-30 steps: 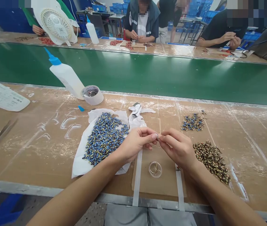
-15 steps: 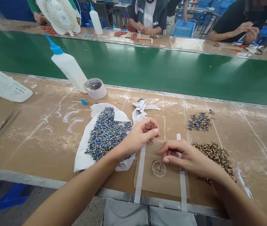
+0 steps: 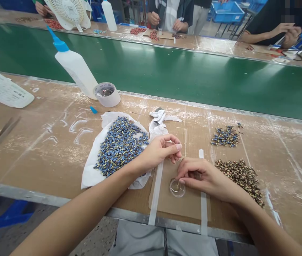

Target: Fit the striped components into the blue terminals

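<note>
Over the cardboard pad (image 3: 179, 208), my right hand (image 3: 201, 176) pinches a thin brownish stick-like piece, mostly hidden by the fingers, at a small clear round cup (image 3: 177, 188). My left hand (image 3: 164, 151) is just left of and beyond it, thumb and forefinger closed together; anything between them is too small to make out. A heap of small blue-and-yellow pieces (image 3: 120, 145) lies on white paper (image 3: 89, 176) by my left wrist. Beside my right hand is a pile of brown-and-gold pieces (image 3: 241, 177), with a smaller group of blue-and-gold pieces (image 3: 225, 137) behind it.
A white squeeze bottle (image 3: 77, 71) with a blue nozzle leans by a tape roll (image 3: 107, 95). Crumpled white paper (image 3: 158, 119), a blue cap (image 3: 93, 110) and tweezers (image 3: 7, 129) lie about. Beyond the green belt (image 3: 151, 67), other people work at a far table with a fan (image 3: 68, 14).
My right hand has lowered toward the cup and a little left, so less of the piece shows. My left hand stays nearly in place. The whole view has shifted slightly.
</note>
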A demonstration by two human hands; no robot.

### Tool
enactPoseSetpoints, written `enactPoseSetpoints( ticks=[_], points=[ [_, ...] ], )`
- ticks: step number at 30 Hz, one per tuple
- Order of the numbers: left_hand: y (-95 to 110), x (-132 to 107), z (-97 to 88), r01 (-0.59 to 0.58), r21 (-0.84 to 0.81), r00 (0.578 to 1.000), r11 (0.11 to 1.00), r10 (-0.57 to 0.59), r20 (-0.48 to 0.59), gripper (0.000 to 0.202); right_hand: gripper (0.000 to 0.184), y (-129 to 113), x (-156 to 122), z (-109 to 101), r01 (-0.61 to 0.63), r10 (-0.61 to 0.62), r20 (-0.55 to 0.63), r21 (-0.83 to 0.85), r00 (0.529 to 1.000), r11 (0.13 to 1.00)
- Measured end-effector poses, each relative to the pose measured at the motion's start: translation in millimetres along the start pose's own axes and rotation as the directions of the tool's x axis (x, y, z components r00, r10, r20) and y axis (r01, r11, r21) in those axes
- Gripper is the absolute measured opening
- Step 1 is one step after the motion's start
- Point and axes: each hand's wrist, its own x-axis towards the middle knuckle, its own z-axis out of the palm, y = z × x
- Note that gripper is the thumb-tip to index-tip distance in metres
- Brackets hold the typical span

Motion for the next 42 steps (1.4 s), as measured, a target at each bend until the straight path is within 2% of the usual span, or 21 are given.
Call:
enactPoseSetpoints(
  ticks=[3,7,14,17,19,22,24,26,34,42],
  points=[
    [-1,1,-3.4,0.012,-0.038,1.000,0.999,-0.012,0.010,0.022,0.016,0,-1,1,0.014,-0.014,0.004,-0.009,1.000,1.000],
    [-2,2,-7.0,0.015,-0.065,0.999,0.998,-0.013,0.032,0.022,0.015,0,-1,4,-0.049,0.050,-0.005,0.069,0.999,0.996],
    [2,-1,-5.3,0.006,0.127,0.998,0.992,-0.013,0.054,0.020,0.019,-2,-4,-4,-0.165,0.184,-0.039,0.292,0.982,0.942],
    [0,-1,-3.4,-0.029,0.236,0.998,0.971,0.013,0.067,0.018,0.017,-3,-8,-14,-0.133,0.191,-0.148,0.332,0.970,0.934],
    [-2,-1,-1.0,-0.062,0.301,0.996,0.952,0.038,0.086,0.015,0.013,-3,-11,-19,-0.051,0.159,-0.327,0.316,0.931,0.947],
    [-7,-2,4.0,-0.076,0.359,0.994,0.930,0.042,0.102,0.012,0.009,-5,-14,-17,0.010,0.112,-0.607,0.193,0.787,0.981],
    [-8,-2,7.2,-0.070,0.394,0.994,0.917,0.032,0.101,0.011,0.007,-5,-14,-12,-0.003,0.068,-0.710,0.092,0.701,0.996],
    [-9,-3,9.3,-0.067,0.430,0.996,0.900,0.032,0.088,0.010,0.007,-5,-14,-7,-0.021,0.025,-0.742,0.014,0.670,1.000],
    [-8,-4,9.3,-0.057,0.499,0.997,0.865,0.028,0.065,0.011,0.006,2,-10,-4,-0.082,-0.026,-0.703,-0.119,0.710,0.990],
    [-7,-5,10.2,-0.079,0.489,0.996,0.869,0.048,0.075,0.007,0.008,4,-9,-3,-0.096,-0.012,-0.673,-0.123,0.740,0.988]
  ],
)
